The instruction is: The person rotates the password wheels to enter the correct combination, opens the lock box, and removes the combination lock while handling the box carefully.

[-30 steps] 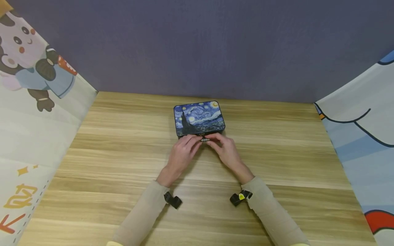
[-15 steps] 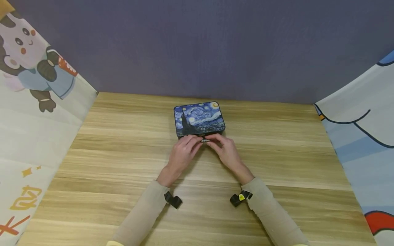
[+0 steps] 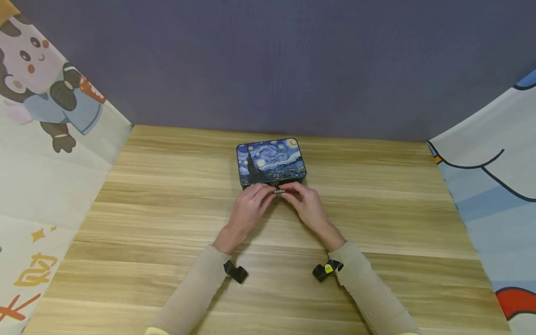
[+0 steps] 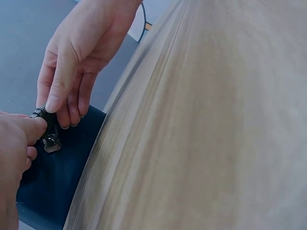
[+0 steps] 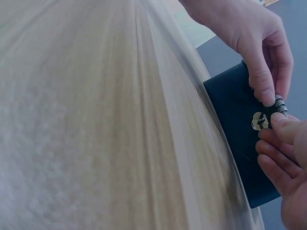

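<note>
The left hand (image 3: 246, 210) and right hand (image 3: 311, 208) pinch opposite ends of a small dial lock (image 5: 281, 104) by the clasp (image 5: 259, 121) on the box's (image 3: 272, 160) front. Dial-setting seems in hand — markings too small to read — and next calls for fine, steady turning.

Soft light, tabletop (image 3: 279, 246) sheen, hazy wrist views
</note>
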{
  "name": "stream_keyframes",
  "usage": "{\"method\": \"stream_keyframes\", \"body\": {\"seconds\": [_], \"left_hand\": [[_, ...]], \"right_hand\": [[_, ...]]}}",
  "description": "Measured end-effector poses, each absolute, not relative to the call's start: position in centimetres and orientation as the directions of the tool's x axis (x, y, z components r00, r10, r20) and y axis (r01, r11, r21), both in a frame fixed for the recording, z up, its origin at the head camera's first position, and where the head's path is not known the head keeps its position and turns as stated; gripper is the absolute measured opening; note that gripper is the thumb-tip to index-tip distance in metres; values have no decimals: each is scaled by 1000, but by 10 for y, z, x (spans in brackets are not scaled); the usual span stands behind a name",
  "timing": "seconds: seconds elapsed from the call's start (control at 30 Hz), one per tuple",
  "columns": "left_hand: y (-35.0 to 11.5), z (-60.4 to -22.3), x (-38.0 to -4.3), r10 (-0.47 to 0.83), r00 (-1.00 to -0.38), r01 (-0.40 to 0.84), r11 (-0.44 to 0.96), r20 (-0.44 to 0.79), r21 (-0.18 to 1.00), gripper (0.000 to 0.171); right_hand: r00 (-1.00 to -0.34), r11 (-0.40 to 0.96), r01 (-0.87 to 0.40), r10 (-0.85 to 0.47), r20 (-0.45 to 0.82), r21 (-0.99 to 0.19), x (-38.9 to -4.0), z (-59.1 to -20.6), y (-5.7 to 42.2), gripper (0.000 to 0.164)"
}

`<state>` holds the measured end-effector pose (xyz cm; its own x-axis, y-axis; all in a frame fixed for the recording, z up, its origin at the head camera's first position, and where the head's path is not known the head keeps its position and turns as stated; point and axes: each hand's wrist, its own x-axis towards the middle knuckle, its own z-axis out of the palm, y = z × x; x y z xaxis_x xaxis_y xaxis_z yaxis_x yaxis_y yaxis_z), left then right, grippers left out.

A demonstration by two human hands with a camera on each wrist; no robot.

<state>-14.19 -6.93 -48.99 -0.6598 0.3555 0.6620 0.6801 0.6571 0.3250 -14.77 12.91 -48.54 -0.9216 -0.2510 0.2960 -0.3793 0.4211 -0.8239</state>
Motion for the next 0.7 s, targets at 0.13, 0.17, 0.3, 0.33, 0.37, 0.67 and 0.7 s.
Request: {"method": "stream_keyframes", "body": {"seconds": [0.13,0.17,0.3,0.33,0.37,0.67,0.7], "left_hand": [[-69,-490,-142,358,-656,683,656,665,321,17],[-70,-490,-142,358,-653,685,655,667,319,17],[-70,-489,-142,360,-641,692,654,678,307,18],[-69,-489,-142,360,-639,692,655,679,304,18],[-69,-488,-142,361,-639,692,655,680,303,18],[-69,-487,-142,361,-638,691,658,680,300,18],[-69,-487,-142,362,-638,692,656,679,301,18]], "right_hand": [[-922,419,-379,-250,296,-825,-148,-485,129,20],[-921,419,-380,-250,298,-825,-148,-486,129,20],[-920,422,-386,-249,304,-821,-148,-485,129,20],[-919,422,-387,-249,305,-820,-148,-485,129,20],[-919,423,-388,-249,307,-819,-148,-485,129,20],[-916,430,-396,-249,315,-812,-148,-484,129,20],[-917,431,-394,-248,313,-812,-148,-484,129,20]]}}
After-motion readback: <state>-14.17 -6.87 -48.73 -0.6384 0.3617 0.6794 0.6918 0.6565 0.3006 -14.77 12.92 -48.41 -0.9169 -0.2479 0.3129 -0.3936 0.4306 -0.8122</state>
